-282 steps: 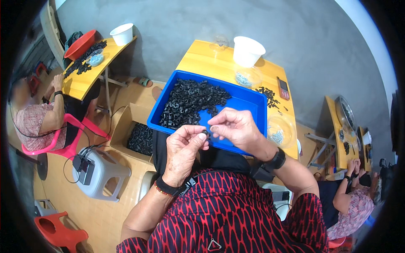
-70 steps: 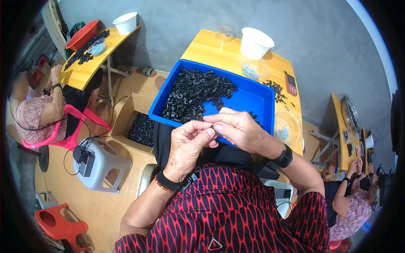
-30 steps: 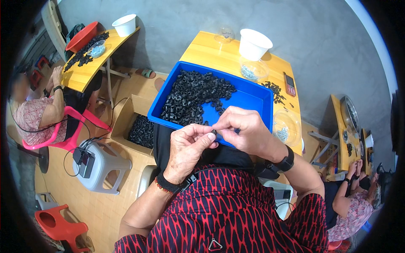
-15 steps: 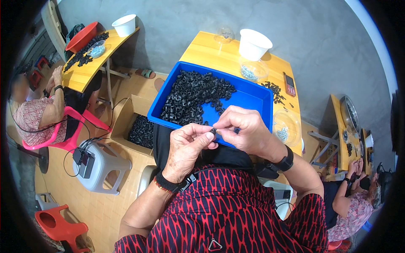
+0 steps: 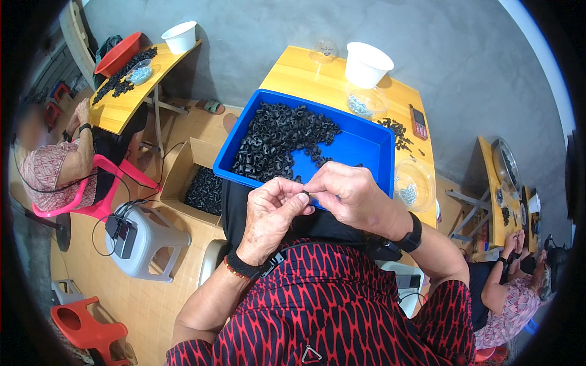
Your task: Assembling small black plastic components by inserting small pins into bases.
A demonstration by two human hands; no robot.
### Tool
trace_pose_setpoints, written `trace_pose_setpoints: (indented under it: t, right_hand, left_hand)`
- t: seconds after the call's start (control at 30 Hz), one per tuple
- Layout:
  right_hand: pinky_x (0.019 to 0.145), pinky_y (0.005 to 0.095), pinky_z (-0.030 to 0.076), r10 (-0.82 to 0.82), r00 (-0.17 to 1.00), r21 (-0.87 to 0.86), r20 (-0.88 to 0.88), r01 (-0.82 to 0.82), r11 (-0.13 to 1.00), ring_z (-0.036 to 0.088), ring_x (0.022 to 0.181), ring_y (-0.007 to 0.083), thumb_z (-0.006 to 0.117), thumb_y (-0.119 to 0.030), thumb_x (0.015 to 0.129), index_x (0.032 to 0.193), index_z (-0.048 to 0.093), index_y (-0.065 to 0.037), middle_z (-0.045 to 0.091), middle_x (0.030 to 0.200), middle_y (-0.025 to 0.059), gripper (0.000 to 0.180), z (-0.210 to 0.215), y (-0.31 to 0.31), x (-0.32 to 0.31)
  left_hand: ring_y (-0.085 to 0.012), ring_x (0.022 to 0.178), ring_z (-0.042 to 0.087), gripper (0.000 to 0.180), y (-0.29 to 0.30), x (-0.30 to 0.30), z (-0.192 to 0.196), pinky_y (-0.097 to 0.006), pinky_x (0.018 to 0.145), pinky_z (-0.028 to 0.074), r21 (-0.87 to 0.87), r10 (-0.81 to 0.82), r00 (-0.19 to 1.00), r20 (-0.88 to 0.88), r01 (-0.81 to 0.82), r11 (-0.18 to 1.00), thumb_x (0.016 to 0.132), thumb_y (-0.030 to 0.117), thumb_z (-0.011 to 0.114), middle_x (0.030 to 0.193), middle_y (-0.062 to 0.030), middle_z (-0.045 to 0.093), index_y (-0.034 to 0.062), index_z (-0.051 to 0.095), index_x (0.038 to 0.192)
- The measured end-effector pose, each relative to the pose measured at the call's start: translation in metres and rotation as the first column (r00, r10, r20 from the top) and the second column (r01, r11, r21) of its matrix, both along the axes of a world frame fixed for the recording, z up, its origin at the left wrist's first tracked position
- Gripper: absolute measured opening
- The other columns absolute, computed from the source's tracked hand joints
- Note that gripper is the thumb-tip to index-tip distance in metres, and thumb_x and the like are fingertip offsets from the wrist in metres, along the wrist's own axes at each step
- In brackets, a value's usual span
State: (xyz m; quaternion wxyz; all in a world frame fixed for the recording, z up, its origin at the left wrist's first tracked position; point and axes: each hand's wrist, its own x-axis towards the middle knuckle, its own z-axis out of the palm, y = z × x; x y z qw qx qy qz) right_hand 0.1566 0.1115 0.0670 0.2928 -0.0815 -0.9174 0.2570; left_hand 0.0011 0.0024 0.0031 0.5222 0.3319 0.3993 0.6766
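My left hand (image 5: 271, 213) pinches a small black plastic piece (image 5: 306, 194) between thumb and fingertips, above the near edge of a blue tray (image 5: 364, 149). My right hand (image 5: 348, 192) is closed in a pinch right against that piece; whatever sits between its fingertips is hidden. In the tray, a heap of black plastic clips (image 5: 274, 137) fills the left and middle, while blue bottom shows at the right. Beside the tray's right side, a clear round dish (image 5: 415, 183) holds small silvery pieces (image 5: 408, 194).
On the yellow table (image 5: 293, 64) stand a white bowl (image 5: 368, 64), another clear dish (image 5: 368, 100) of silvery pieces, scattered black bits (image 5: 397, 131) and a phone (image 5: 419, 123). A cardboard box (image 5: 177, 168) of black parts and a grey stool (image 5: 149, 241) are at left. Other people sit at both sides.
My right hand has shifted slightly down and turned, its fingers closer over the black piece. My left hand stays nearly in place.
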Motion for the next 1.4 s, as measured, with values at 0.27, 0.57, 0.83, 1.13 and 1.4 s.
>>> trace_pose_setpoints:
  t: [0.27,0.57,0.83,1.13,1.4]
  right_hand:
    - [0.062,0.0338,0.055,-0.057,0.995,-0.197,0.085,0.073,0.978,0.069,0.076,0.0280,0.080,-0.004,0.077,0.115,0.061,0.005,0.065,0.095,0.0167,0.043,0.005,-0.009,0.002]
    - [0.065,0.0445,0.051,-0.108,0.937,0.208,0.333,0.039,0.977,0.063,0.076,0.0358,0.072,-0.022,0.083,0.088,0.056,-0.002,0.059,0.084,0.0160,0.026,0.010,-0.014,-0.003]
    - [0.060,0.0444,0.054,-0.139,0.954,0.209,0.264,0.084,0.974,0.065,0.074,0.0377,0.074,-0.012,0.080,0.098,0.057,0.002,0.061,0.084,0.0176,0.028,0.000,-0.013,-0.004]
    - [0.064,0.0425,0.056,-0.232,0.928,0.225,0.293,0.169,0.960,0.067,0.076,0.0369,0.073,-0.011,0.081,0.105,0.058,0.003,0.063,0.090,0.0182,0.032,-0.009,-0.024,-0.010]
    - [0.060,0.0427,0.055,-0.159,0.964,0.213,0.215,0.113,0.971,0.066,0.071,0.0358,0.068,-0.015,0.085,0.095,0.051,-0.001,0.058,0.084,0.0166,0.023,-0.011,-0.017,-0.010]
  left_hand:
    - [-0.0124,0.079,0.067,0.012,0.000,-0.002,0.003,-0.027,0.076,0.058,-0.062,0.018,0.989,0.145,-0.009,0.998,0.093,-0.001,0.065,0.092,-0.0087,0.070,-0.0025,0.063,0.105]
    - [-0.0092,0.081,0.066,0.014,-0.004,0.003,0.007,-0.022,0.074,0.054,-0.081,0.009,0.999,0.034,-0.006,0.997,0.091,0.001,0.068,0.093,-0.0072,0.071,-0.0036,0.066,0.104]
    - [-0.0096,0.079,0.065,0.011,-0.005,0.004,0.009,-0.023,0.075,0.053,-0.065,0.035,0.999,-0.035,-0.037,0.997,0.090,0.001,0.071,0.089,-0.0059,0.070,-0.0023,0.067,0.099]
    - [-0.0038,0.071,0.059,0.003,-0.006,0.006,0.012,-0.021,0.063,0.049,0.012,0.166,0.963,-0.214,-0.167,0.986,0.088,-0.001,0.071,0.079,-0.0010,0.068,-0.0016,0.069,0.089]
    - [-0.0038,0.071,0.059,0.002,-0.005,0.004,0.013,-0.021,0.064,0.049,0.079,0.181,0.940,-0.288,-0.165,0.983,0.087,-0.001,0.070,0.079,0.0003,0.067,-0.0009,0.068,0.088]
